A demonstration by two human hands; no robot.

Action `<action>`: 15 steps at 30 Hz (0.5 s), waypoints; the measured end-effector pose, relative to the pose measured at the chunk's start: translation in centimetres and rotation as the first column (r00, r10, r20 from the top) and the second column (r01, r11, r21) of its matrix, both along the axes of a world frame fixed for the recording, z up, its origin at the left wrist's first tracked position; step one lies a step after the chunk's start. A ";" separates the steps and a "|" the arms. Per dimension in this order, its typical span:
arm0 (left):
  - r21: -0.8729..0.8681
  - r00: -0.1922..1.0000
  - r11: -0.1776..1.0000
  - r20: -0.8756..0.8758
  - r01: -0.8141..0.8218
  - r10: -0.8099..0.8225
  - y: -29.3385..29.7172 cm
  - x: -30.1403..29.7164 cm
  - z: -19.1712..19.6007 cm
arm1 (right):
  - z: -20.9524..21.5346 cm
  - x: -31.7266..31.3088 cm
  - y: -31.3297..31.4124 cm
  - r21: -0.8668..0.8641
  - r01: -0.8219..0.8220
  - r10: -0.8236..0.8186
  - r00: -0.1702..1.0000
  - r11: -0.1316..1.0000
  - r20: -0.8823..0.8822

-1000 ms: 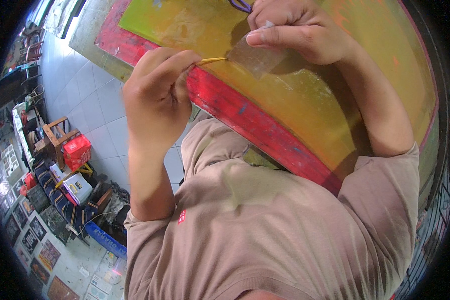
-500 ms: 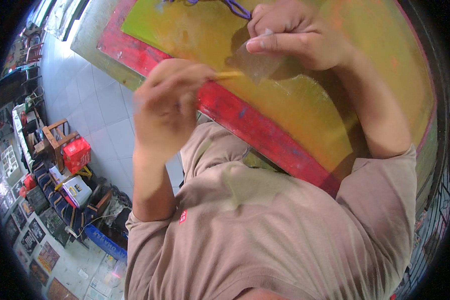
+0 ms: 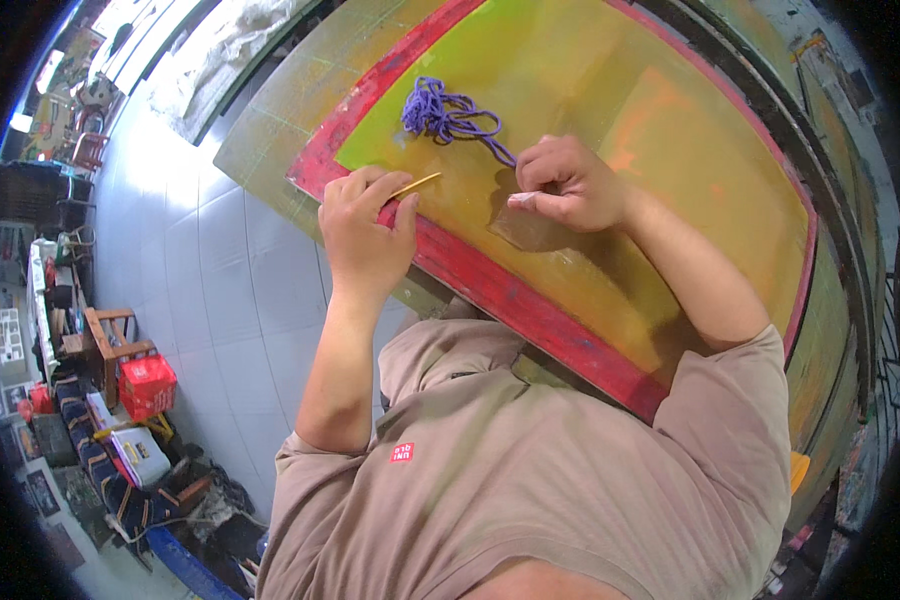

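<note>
My left hand (image 3: 367, 215) is closed on a thin yellow stick (image 3: 416, 186), whose narrow end points right, over the red border of the board. My right hand (image 3: 570, 185) pinches a clear plastic piece, perhaps a small bag (image 3: 522, 232), between thumb and fingers, and it hangs below them. A loose bundle of purple yarn (image 3: 433, 112) lies on the yellow-green surface, and its strand runs to the knuckles of my right hand. Whether that hand also grips the strand is hidden.
The yellow-green board with a red border (image 3: 530, 300) lies tilted before me on a larger worn sheet (image 3: 260, 135). To the left is a tiled floor (image 3: 210, 260), with a wooden stool (image 3: 110, 335), a red box (image 3: 148, 386) and a white container (image 3: 140, 455). Dark rails curve along the right.
The view has shifted, bringing the whole yarn bundle into sight. My left hand, blurred before, is now steadier with the stick angled upward. My right hand still pinches the plastic.
</note>
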State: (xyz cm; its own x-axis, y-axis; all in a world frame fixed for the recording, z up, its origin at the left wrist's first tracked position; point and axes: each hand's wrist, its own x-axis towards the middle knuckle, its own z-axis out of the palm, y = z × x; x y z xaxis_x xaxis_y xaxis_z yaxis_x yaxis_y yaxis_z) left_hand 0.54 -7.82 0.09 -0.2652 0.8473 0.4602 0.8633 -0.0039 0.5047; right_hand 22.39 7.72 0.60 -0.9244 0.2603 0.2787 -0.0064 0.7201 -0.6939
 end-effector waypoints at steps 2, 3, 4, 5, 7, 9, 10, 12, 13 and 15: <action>0.039 0.999 0.999 -0.021 0.025 -0.024 0.9 -0.5 0.2 | 1.0 0.2 -0.9 -0.011 0.135 -0.135 0.989 0.991 0.053; 0.030 0.998 0.999 -0.044 0.039 -0.038 2.0 -0.7 0.2 | 1.5 0.3 -1.2 -0.016 0.206 -0.205 0.976 0.978 0.080; 0.019 0.996 0.998 -0.063 0.056 -0.055 3.6 -0.8 -0.2 | 1.4 0.6 -1.1 0.009 0.240 -0.239 0.966 0.971 0.094; 0.008 0.994 0.998 -0.088 0.070 -0.069 4.9 -0.7 0.1 | 1.2 0.9 -1.1 0.034 0.269 -0.272 0.957 0.962 0.102; -0.130 0.989 0.985 -0.082 0.109 -0.121 6.8 -0.1 1.1 | 1.5 1.3 -1.8 0.031 0.344 -0.345 0.928 0.939 0.139; -0.147 0.976 0.970 -0.077 0.193 -0.206 7.9 0.1 1.6 | 2.2 1.6 -3.1 -0.023 0.434 -0.421 0.885 0.901 0.197; -0.098 0.961 0.961 -0.072 0.258 -0.266 8.2 0.1 1.2 | 2.4 1.7 -3.8 0.017 0.456 -0.449 0.868 0.890 0.211; -0.029 0.913 0.915 -0.062 0.402 -0.403 7.9 0.4 0.5 | 2.3 1.7 -5.3 0.078 0.497 -0.499 0.830 0.864 0.248; 0.002 0.878 0.879 -0.060 0.476 -0.475 7.0 0.6 0.5 | 2.1 1.8 -6.0 0.054 0.511 -0.510 0.834 0.858 0.209; 0.029 0.791 0.790 -0.039 0.612 -0.611 5.5 1.2 0.6 | 1.9 2.1 -7.7 0.029 0.537 -0.536 0.834 0.843 0.131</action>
